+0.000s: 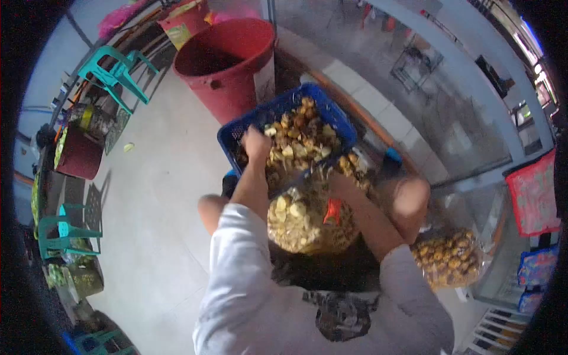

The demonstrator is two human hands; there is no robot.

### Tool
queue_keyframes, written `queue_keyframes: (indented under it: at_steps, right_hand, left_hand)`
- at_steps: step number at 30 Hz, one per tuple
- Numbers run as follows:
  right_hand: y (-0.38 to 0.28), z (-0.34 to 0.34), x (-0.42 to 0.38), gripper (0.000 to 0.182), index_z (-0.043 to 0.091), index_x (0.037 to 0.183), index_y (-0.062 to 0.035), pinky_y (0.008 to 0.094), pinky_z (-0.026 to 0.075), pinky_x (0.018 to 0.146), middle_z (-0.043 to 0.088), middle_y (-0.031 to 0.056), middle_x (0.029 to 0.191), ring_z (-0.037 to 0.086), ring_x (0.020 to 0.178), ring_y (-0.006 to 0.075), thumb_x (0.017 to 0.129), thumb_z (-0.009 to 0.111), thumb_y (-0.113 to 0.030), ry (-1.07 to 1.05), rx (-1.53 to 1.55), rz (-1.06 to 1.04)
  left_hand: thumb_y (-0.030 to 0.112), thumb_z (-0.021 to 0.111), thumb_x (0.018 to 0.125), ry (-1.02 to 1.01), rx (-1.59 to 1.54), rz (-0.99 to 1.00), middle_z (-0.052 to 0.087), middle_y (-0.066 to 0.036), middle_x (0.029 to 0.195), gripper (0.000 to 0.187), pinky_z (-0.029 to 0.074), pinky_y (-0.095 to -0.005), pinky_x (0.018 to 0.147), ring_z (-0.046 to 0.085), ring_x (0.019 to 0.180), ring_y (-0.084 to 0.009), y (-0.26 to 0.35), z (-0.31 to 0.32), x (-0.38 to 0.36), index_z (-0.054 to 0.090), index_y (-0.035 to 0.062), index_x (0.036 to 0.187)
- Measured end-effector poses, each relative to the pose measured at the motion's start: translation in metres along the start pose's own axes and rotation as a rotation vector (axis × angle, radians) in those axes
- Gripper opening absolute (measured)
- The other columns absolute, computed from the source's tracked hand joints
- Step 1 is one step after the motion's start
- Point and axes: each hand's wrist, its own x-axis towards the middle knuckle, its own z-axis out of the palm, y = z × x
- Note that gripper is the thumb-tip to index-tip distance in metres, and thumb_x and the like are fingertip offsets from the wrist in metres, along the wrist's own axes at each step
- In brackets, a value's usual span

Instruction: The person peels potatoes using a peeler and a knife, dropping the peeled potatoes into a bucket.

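Observation:
My left hand (257, 143) is over the left side of a blue plastic crate (346, 121), its fingers curled; what they hold, if anything, does not show. Round brown and pale yellow pieces of produce (299, 133), of a kind I cannot make out, lie inside the crate. Close to the crate's near right edge is my right hand (343, 184), smeared by motion, so its fingers cannot be read. Just below that hand shows a small orange-red object (332, 212). Between my knees sits a heap of pale cut pieces (293, 222), seemingly in a clear bag.
A large red tub (231, 89) stands beyond the crate. At my right is a clear bag of round brown produce (449, 257). A green plastic stool (115, 74) and a green chair (59, 234) are on the left. A low ledge (378, 112) runs along the right.

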Motion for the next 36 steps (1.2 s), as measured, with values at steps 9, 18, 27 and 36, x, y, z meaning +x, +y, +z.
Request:
queue_keyframes:
  at_steps: [9,18,27,36]
  right_hand:
    - [-0.021,-0.073,-0.017,0.020,0.063,0.098,0.0022,0.0390,0.054,0.060,0.066,0.0111,0.083,0.064,0.074,0.0237,0.092,0.053,-0.014,-0.152,-0.121,0.065]
    - [-0.023,-0.052,-0.013,0.054,0.060,0.121,-0.0115,0.0494,0.049,0.094,0.062,0.0178,0.117,0.060,0.110,0.0353,0.076,0.072,-0.038,0.232,-0.181,0.084]
    - [-0.001,-0.219,-0.111,0.051,0.053,0.132,-0.0127,0.0420,0.047,0.094,0.059,0.0189,0.120,0.058,0.108,0.0313,0.087,0.068,-0.031,0.794,0.430,0.099]
    - [0.182,-0.298,-0.357,0.055,0.056,0.121,-0.0037,0.0452,0.045,0.093,0.058,0.0227,0.116,0.055,0.107,0.0384,0.075,0.072,-0.028,1.757,-0.163,0.756]
  left_hand:
    - [0.019,0.063,0.079,-0.243,-0.221,-0.089,0.066,-0.014,0.077,0.020,0.052,-0.0399,0.060,0.063,0.060,-0.0241,0.021,-0.046,-0.008,0.066,-0.0008,0.082]
    - [0.008,0.055,0.085,-0.051,0.163,0.160,0.054,-0.024,0.113,0.030,0.050,-0.0509,0.087,0.051,0.112,-0.0434,0.054,-0.091,0.008,0.052,0.0022,0.114]
    - [0.014,0.068,0.074,-0.256,-0.269,0.577,0.067,-0.017,0.082,0.029,0.051,-0.0367,0.070,0.066,0.076,-0.0249,0.067,-0.110,0.010,0.061,-0.0010,0.097]
    - [0.014,0.063,0.086,-0.601,-0.926,-0.129,0.059,-0.001,0.078,0.018,0.045,-0.0245,0.056,0.056,0.069,-0.0090,-0.007,-0.122,-0.036,0.060,0.0018,0.099]
